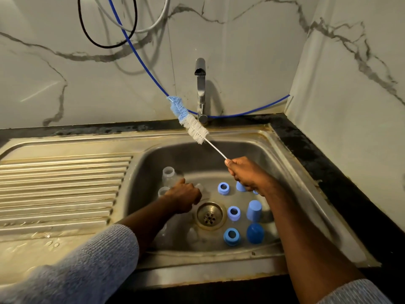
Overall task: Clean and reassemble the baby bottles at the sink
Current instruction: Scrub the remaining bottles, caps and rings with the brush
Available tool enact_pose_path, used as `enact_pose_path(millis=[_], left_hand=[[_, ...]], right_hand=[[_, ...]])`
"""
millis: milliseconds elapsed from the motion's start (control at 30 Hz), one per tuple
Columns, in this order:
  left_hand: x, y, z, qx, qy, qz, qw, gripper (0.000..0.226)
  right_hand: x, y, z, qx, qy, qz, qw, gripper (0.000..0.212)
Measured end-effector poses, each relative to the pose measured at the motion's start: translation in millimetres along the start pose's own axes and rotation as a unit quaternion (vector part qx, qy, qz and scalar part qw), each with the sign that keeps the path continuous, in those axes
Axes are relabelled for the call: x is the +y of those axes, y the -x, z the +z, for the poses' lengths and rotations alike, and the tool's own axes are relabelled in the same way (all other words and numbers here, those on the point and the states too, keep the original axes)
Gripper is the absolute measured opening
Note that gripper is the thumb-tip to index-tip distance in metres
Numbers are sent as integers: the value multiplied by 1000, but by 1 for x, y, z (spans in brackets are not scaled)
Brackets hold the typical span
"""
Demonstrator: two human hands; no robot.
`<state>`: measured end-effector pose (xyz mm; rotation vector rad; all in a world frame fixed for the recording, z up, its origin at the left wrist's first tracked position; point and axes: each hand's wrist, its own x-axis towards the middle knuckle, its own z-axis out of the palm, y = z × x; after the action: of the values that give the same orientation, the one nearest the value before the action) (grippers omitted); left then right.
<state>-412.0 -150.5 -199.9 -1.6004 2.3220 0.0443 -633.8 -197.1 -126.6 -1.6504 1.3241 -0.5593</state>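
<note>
A stainless-steel sink (291, 170) with a ribbed draining board (63, 189) to the left of the basin fills most of the view, backed by a marble-veined wall (241, 51) and edged by a dark counter strip (341, 172). Behind the basin stands a tap (201, 88), with a blue hose (140, 60) looping past it.

The right hand (245, 174) hangs above the basin, fingers curled tight round the wire handle of a bottle brush (190, 121); the brush rises up and away to the left from those fingers, its white and blue bristles just in front of the tap's base. The left hand (185, 197) is down in the basin, fingers curled under; what they grip cannot be told.

Just beyond the left fingers stands a clear baby bottle (168, 175), open neck up, and a second clear bottle (163, 191) sits against the wrist side of that hand. The drain (209, 216) lies just to the right of the left knuckles. Below the right fingers, on the basin floor, are the blue parts: three screw rings (223, 188) (233, 212) (231, 236), a tall blue cap (254, 210), a round dark-blue cap (255, 233) and another blue cap (240, 187) partly hidden under the right hand.
</note>
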Motion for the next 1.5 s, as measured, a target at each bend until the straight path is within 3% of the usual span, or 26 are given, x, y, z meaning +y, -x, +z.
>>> enact_pose_path(millis=[300,433,500,667,867,1033,1100,1167,1200,1267,1333,1400,1500], left_hand=[[2,5,5,-34,-44,15,998,20],[5,4,-3,-59,-94,30,993,42],[9,1,-13,-47,-59,23,997,51],[43,-27,-38,-9,79,43,996,44],[84,-65,-26,-71,117,49,989,65],[86,-71,-15,-59,125,69,988,46],[80,-68,-21,-12,203,45,978,38],[67,-59,-33,53,377,-5,925,30],[58,-52,-40,83,480,-29,873,25],[42,-32,-56,131,669,-67,728,22],[31,-9,-69,168,810,-101,553,27],[19,11,-77,200,869,-121,437,35],[3,34,-78,258,902,-119,324,37]], right_hand=[[4,-1,-9,11,7,11,1000,43],[6,-3,-12,12,-4,15,1000,44],[6,-4,-12,7,-7,17,1000,44],[6,-3,-14,6,-3,18,1000,45],[10,-4,-17,7,6,15,1000,43],[9,-8,-16,3,6,8,1000,46],[9,-8,-15,6,6,-1,1000,47],[8,-9,-14,18,11,-11,1000,48],[7,-9,-14,26,12,-16,999,48],[5,-8,-12,42,21,-33,998,48],[1,-6,-9,49,39,-54,997,49],[-4,-2,-4,46,50,-77,995,49],[-11,4,2,17,51,-95,994,49]])
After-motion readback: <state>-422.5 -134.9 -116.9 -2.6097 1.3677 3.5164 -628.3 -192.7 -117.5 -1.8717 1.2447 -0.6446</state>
